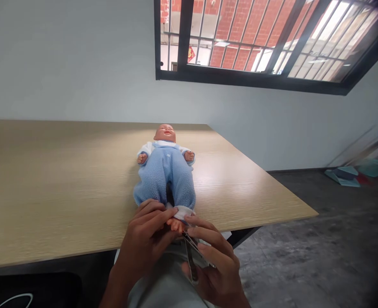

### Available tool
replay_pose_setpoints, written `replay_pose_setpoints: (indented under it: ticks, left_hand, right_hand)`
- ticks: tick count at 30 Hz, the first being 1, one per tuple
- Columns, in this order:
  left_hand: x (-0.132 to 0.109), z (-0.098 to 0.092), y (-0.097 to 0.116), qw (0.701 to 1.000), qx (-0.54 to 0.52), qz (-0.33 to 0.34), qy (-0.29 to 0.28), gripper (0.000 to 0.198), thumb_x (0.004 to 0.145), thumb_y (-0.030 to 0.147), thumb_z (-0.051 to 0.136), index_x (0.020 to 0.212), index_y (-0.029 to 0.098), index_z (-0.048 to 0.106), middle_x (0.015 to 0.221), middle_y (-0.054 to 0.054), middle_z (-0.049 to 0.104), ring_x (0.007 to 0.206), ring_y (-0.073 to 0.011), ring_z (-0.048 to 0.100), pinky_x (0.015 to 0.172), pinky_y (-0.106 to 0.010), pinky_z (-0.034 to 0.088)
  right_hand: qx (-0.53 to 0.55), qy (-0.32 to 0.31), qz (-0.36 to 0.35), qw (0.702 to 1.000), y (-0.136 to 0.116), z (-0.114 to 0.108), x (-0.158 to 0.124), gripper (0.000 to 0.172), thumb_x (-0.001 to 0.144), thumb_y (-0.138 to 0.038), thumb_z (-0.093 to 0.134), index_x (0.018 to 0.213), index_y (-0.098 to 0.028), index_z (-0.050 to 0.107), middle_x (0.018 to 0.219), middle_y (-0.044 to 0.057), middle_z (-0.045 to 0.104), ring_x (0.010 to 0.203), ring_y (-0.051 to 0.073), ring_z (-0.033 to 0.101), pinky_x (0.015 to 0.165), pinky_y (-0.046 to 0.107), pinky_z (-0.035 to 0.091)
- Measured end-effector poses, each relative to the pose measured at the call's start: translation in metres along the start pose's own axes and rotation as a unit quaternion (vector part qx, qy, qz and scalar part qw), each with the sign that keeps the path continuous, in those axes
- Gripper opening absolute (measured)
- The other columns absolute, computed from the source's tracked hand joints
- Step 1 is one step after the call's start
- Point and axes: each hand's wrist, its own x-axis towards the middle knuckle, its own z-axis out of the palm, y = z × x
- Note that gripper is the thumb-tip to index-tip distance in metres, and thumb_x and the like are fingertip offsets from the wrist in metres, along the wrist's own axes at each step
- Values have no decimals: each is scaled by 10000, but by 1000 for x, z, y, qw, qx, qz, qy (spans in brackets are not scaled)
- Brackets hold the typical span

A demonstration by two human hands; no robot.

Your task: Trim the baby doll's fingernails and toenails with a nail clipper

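A baby doll (165,169) in a blue fleece suit with white sleeves and cuffs lies on its back, head away from me, feet at the table's front edge. My left hand (147,233) is closed around the doll's foot (176,225), with fingers over the white ankle cuff. In my right hand (216,252) is a metal nail clipper (191,256), its jaws at the toes. The clipper's lever stands away from its body. Whether the jaws touch a toe is too small to tell. My left hand hides the doll's other foot.
The wooden table (63,179) ends at an angled right edge. Behind it stand a pale wall (69,60) and a barred window (240,42). Teal dustpans (343,176) lie on the dark floor at right. A black seat (31,288) with a white cable is at lower left.
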Motion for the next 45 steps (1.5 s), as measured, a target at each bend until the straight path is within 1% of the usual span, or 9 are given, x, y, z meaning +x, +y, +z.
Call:
replay_pose_setpoints:
  ticks: [4, 9, 14, 19, 23, 25, 30, 37, 45]
  left_hand:
    - [0, 0, 1, 1000, 11, 4, 1, 230, 960, 258, 696, 1172, 170, 686, 963, -28, 712, 980, -175, 582, 955, -305, 450]
    - [3, 0, 3, 1000, 14, 2, 1, 197, 980, 244, 668, 1155, 155, 675, 956, -36, 717, 970, -170, 595, 950, -303, 443]
    - [3, -1, 3, 1000, 15, 3, 0, 193, 976, 238, 671, 1151, 157, 674, 961, -38, 718, 970, -174, 594, 926, -309, 453]
    - [3, -1, 2, 1000, 8, 1, -1, 203, 970, 235, 679, 1154, 149, 673, 963, -43, 715, 954, -172, 598, 927, -316, 458]
    - [3, 0, 2, 1000, 11, -2, 0, 206, 970, 241, 677, 1159, 158, 673, 962, -45, 713, 950, -178, 601, 936, -329, 460]
    - [2, 1, 3, 1000, 17, -1, 2, 208, 966, 244, 678, 1161, 169, 671, 958, -41, 714, 949, -185, 602, 932, -336, 464]
    - [2, -2, 4, 1000, 21, -7, -14, 247, 950, 239, 691, 1187, 175, 656, 976, -44, 715, 979, -200, 594, 934, -352, 465]
    - [1, -5, 2, 999, 21, 5, -28, 263, 969, 234, 658, 1225, 176, 639, 1044, -62, 711, 1044, -196, 586, 1002, -345, 436]
    - [-1, -5, 0, 999, 30, 10, -33, 269, 977, 245, 647, 1237, 179, 636, 1038, -57, 703, 1059, -194, 586, 1017, -340, 422]
  right_hand:
    - [-9, -11, -15, 1000, -2, 0, 2, 366, 1003, -154, 591, 1353, -196, 490, 1237, 135, 624, 1285, 342, 608, 993, 613, 596]
    - [-27, -34, -21, 999, -5, 1, 0, 298, 999, -82, 522, 1284, -165, 546, 1226, 130, 602, 1288, 352, 611, 1070, 672, 530]
    - [-37, -40, -18, 998, -6, 2, 0, 286, 971, -87, 584, 1245, -166, 561, 1196, 122, 604, 1277, 359, 617, 1071, 668, 536]
    - [-36, -41, -15, 998, -9, 3, 3, 344, 911, 2, 615, 1223, -136, 579, 1189, 135, 605, 1270, 368, 621, 1086, 678, 519]
    - [-37, -41, -13, 998, -10, 4, 1, 332, 923, -11, 606, 1231, -134, 591, 1190, 141, 618, 1279, 377, 615, 1087, 687, 507]
    - [-21, -26, -2, 999, -9, 4, 0, 326, 948, -31, 587, 1252, -150, 588, 1187, 135, 644, 1264, 357, 635, 1085, 666, 518]
    - [55, 46, 95, 993, -10, 4, -2, 401, 967, -99, 635, 1333, -218, 525, 1226, 117, 688, 1171, 284, 701, 1075, 575, 559]
    - [59, 25, 100, 993, -12, 3, 3, 455, 903, -38, 689, 1309, -187, 550, 1231, 108, 694, 1182, 263, 684, 1116, 524, 533]
    - [28, -1, 93, 995, -19, -2, 17, 346, 910, -61, 699, 1219, -188, 610, 1171, 94, 714, 1164, 254, 692, 1070, 471, 574]
